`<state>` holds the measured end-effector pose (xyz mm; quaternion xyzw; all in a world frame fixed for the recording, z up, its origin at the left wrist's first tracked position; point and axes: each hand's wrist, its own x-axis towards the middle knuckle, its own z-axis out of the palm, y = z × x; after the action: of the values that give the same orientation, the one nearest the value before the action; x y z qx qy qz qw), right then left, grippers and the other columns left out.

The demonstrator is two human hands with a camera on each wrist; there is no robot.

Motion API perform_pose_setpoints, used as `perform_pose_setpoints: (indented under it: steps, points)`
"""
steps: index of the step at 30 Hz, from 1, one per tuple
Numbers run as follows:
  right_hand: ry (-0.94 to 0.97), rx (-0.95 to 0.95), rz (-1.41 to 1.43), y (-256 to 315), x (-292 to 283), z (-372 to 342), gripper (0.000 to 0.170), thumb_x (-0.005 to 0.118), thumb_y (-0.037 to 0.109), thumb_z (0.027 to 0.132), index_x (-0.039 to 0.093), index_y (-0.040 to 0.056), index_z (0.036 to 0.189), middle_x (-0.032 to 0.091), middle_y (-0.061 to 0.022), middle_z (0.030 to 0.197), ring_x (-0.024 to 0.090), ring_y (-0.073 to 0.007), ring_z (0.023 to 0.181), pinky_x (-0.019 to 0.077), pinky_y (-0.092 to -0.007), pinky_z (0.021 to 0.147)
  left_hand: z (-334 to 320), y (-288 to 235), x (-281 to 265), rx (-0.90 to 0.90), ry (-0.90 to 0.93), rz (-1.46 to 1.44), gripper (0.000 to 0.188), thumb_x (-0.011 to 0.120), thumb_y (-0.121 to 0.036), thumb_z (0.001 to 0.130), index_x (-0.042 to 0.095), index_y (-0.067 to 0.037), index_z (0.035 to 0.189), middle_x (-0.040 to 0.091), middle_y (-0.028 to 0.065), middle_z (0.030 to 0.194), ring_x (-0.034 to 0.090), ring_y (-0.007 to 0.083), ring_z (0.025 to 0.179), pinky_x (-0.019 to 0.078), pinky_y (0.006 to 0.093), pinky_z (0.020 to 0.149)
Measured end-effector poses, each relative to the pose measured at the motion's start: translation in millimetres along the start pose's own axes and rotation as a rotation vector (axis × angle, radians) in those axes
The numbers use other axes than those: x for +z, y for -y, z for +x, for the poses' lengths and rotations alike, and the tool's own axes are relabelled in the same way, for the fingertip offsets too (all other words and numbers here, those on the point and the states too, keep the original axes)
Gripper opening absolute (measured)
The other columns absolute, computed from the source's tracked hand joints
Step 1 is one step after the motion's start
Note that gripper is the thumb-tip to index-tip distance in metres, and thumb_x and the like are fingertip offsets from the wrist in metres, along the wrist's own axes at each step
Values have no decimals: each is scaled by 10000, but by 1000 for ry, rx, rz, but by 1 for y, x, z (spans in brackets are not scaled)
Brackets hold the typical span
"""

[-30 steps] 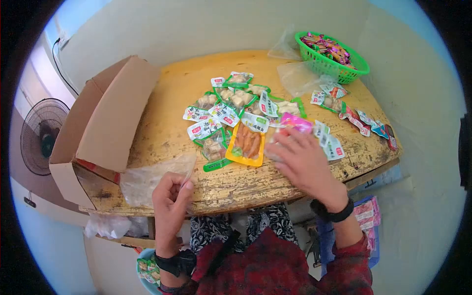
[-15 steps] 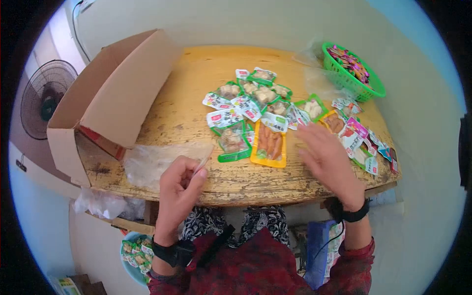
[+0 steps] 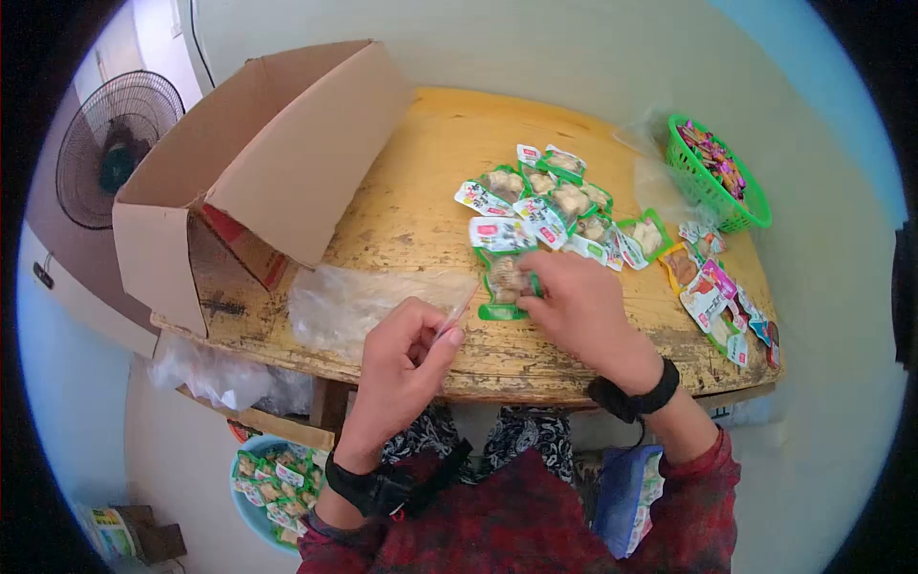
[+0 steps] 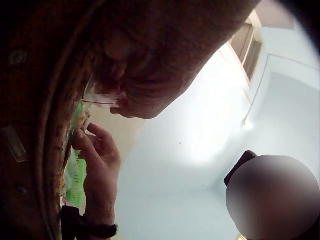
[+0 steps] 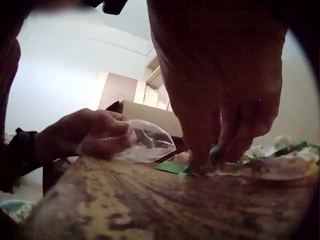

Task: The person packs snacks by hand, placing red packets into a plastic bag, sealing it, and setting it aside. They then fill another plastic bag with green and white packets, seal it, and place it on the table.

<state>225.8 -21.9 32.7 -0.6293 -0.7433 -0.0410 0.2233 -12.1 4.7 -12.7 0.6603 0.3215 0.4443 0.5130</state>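
My left hand (image 3: 406,354) pinches the edge of a clear plastic bag (image 3: 359,301), which lies flat on the table to its left. In the right wrist view the bag (image 5: 152,142) puffs out from those fingers. My right hand (image 3: 588,311), fingers bent down, pinches the right edge of a green-bordered snack packet (image 3: 502,273) with pale pieces inside. Seen from the left wrist, the right hand (image 4: 100,160) has thumb and finger together at the packets. More green-and-white snack packets (image 3: 569,198) are heaped just behind. The right hand covers the spot where a yellow packet lay.
A cardboard box (image 3: 296,153) stands open at the left, a fan (image 3: 120,153) beyond it. At the right lie mixed packets (image 3: 708,297) and a green basket (image 3: 755,206) of purple-wrapped snacks. Below the table edge, a blue basin (image 3: 249,502) holds more packets.
My right hand set a pink packet among those at the right, then came back left and down onto the front packets. The yellow packet is out of sight. The left hand keeps the bag; the view shifted.
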Motion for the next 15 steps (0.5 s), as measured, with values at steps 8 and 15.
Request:
perform_pose_setpoints:
  steps: [8,15]
  points:
    - [-148,406,746,18,-24,-42,142,756,20,905,669,14,1018,722,-25,874,650,-73,745,532,-232,664,-1,-2,-4,19,-12,52,122,680,-94,981,604,-19,921,560,4,744,515,37,648,414,233,557]
    - [-537,479,947,78,42,-77,146,763,-29,890,675,22,996,720,-45,923,654,-70,767,553,-222,677,-8,-9,0,-107,-40,-149,110,625,-123,1031,600,-23,993,595,-18,796,530,40,670,437,234,582]
